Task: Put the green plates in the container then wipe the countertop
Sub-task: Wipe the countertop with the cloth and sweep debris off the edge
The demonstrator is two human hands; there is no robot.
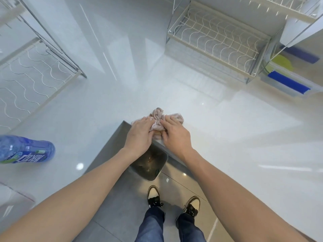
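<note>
A glossy white countertop (227, 137) wraps round you in an L, its inner corner pointing at your body, with grey floor tiles, your two shoes and a dark bin (150, 163) below the edge. Right at that corner lies a crumpled pinkish cloth (158, 119), and both your hands are on it: your left hand (139, 135) covers its left side with fingers curled into the folds, your right hand (174, 135) grips its right side the same way, thumbs nearly meeting. The cloth bunches forward of your knuckles, away from you, so the unwiped stretch of counter lies ahead and to the right. Far right, beyond a white wire dish rack (218, 42), a clear container (286, 84) with blue clips holds the green plates (283, 62), so that step looks done. A blue water bottle (26, 149) lies on its side far left, well apart. Either hand is equally near; the right one suits a sweep toward the rack
</note>
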